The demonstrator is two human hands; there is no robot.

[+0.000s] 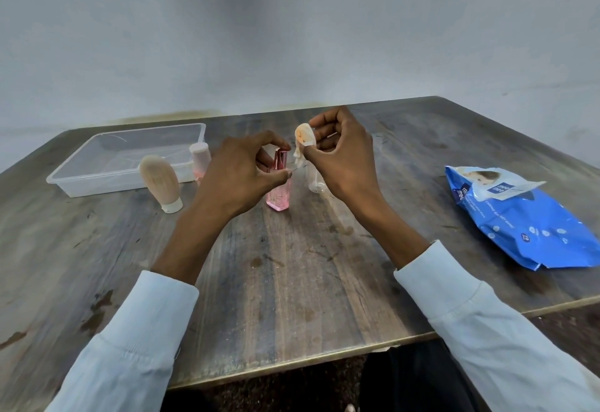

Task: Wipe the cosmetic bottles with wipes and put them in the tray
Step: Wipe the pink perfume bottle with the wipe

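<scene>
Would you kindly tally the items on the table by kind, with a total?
Cosmetic bottles: 4, namely beige tube, pale pink bottle, pink perfume bottle, clear bottle
Trays: 1, clear tray
Wipe packs: 1, blue pack
Loose wipes: 1, wipe pinched between left hand and right hand
Total: 7

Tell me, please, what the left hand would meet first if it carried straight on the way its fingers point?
Probably the pink bottle: the left hand points rightward, its fingers at the bottle's cap already. Beyond that comes the wipe in the right hand, though depth is unclear.
</scene>
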